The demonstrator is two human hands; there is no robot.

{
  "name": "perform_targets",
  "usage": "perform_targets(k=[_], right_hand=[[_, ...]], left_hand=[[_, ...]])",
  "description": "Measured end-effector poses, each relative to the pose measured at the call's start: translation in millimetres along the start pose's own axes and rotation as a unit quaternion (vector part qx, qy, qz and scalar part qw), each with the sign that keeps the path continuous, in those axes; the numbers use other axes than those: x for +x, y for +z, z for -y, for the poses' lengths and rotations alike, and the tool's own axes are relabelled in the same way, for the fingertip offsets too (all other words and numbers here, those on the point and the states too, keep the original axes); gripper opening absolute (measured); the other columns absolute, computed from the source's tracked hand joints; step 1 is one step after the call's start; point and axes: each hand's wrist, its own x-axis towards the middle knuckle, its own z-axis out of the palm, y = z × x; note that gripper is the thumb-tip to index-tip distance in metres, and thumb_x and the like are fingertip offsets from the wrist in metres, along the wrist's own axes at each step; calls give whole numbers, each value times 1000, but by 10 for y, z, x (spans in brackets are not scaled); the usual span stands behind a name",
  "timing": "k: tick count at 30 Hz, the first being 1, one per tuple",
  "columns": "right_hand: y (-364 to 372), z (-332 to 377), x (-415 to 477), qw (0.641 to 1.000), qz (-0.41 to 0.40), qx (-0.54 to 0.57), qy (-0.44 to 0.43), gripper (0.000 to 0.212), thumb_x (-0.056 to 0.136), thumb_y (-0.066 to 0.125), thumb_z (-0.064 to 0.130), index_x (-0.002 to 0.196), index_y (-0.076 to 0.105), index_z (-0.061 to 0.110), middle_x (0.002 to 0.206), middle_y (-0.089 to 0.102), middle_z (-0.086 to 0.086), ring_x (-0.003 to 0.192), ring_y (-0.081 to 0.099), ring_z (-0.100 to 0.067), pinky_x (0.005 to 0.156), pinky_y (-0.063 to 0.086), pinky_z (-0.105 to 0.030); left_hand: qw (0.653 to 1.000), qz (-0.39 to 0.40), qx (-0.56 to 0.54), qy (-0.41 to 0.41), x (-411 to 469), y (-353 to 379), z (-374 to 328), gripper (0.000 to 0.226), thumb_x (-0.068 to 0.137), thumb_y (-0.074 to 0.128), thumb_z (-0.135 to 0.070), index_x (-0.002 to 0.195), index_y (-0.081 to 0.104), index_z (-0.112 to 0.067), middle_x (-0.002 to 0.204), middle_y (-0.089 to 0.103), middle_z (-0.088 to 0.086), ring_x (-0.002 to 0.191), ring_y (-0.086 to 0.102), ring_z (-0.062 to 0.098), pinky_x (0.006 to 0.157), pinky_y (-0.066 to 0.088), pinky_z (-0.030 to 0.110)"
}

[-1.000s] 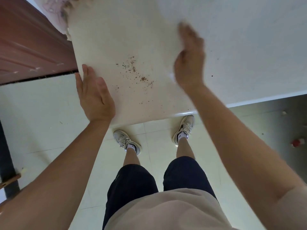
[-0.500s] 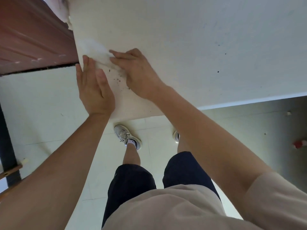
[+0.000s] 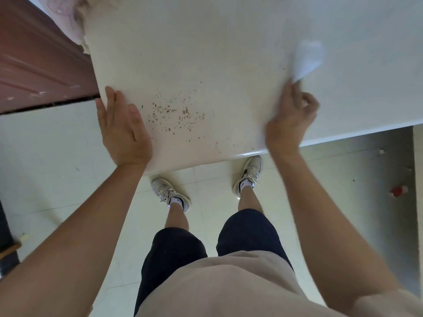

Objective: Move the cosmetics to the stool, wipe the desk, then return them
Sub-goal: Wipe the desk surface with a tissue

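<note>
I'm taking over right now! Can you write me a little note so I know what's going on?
Left hand: flat on the left edge of the desk, holding nothing.
Right hand: holds a white wipe, blurred.
Cosmetics and stool: out of view.
Done: no cosmetics on the desk part shown.
Left: wipe off the brown specks between the hands, then return the cosmetics.

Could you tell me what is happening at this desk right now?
A person is wiping the white desk. The right hand pinches a white tissue on the desktop, while the left hand rests flat at the desk's left edge. Scattered brown specks lie between the hands, not yet wiped away.
</note>
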Motion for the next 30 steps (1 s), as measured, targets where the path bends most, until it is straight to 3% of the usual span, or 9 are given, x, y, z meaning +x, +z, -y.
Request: perform_targets(k=[3, 6, 8, 11, 14, 17, 21, 25, 30], right_hand=[[199, 558, -431, 986, 43, 68, -143, 84, 61, 39, -10, 143, 46, 4, 154, 40, -11, 119, 45, -42, 90, 33, -41], [246, 1028, -692, 957, 111, 83, -257, 72, 72, 40, -11, 143, 45, 2, 157, 36, -10, 120, 42, -38, 92, 36, -44], [199, 1078, -602, 945, 135, 90, -282, 72, 75, 42, -10, 145, 42, 2, 158, 33, -10, 120, 41, -37, 97, 37, -42], [74, 673, -307, 954, 100, 84, -268, 66, 77, 41, -2, 142, 44, -4, 153, 38, -18, 117, 46, -42, 100, 37, -43], [-38, -79, -181, 973, 53, -56, -216, 61, 93, 36, 29, 149, 36, 5, 157, 32, -13, 133, 36, -38, 105, 26, -47], [-39, -428, -375, 962, 88, -94, -239, 74, 97, 29, 47, 154, 21, 1, 161, 20, -19, 150, 12, -37, 119, 9, -56], [165, -23, -752, 941, 91, -87, -314, 68, 101, 31, 38, 152, 20, -6, 160, 16, -24, 151, 6, -37, 121, 4, -57], [396, 604, -986, 921, 96, -104, -363, 63, 102, 32, 27, 155, 13, -2, 163, 9, -22, 152, 2, -34, 122, 0, -52], [235, 582, -718, 940, -5, -12, -340, 49, 107, 26, 20, 150, 30, -2, 161, 19, -20, 151, 15, -30, 122, 7, -52]], left_hand=[[998, -3, -48, -27, -6, -51, -38, 53, 102, 20, -32, 146, 42, -10, 155, 35, 4, 147, 21, 24, 115, 10, 15], [970, 6, -218, -112, 13, -184, -35, 57, 100, 26, -40, 142, 48, -9, 149, 45, 5, 141, 36, 17, 118, 24, 29], [927, 19, -329, -180, 47, -318, -17, 60, 96, 30, -50, 117, 63, -4, 123, 64, 6, 116, 58, 17, 104, 42, 33], [888, 62, -391, -234, -51, -456, 80, 48, 96, 31, -53, 90, 59, -15, 93, 63, -2, 88, 57, 9, 85, 44, 27], [885, 76, -375, -265, -273, -451, 185, 40, 97, 35, -50, 93, 67, -27, 98, 68, -13, 90, 60, 4, 85, 47, 27], [880, 65, -384, -270, -354, -409, 197, 41, 99, 36, -45, 111, 66, -20, 110, 68, -4, 98, 60, 6, 88, 48, 26], [884, 40, -394, -249, -359, -366, 245, 49, 98, 35, -46, 118, 64, -12, 113, 68, -2, 99, 60, 8, 92, 48, 26], [889, 45, -381, -250, -366, -320, 341, 58, 97, 33, -50, 136, 54, -12, 139, 56, 2, 131, 49, 14, 112, 37, 39], [944, 24, -273, -183, -466, -234, 370, 59, 99, 26, -50, 149, 37, -21, 150, 43, -8, 134, 37, -3, 112, 28, 15]])
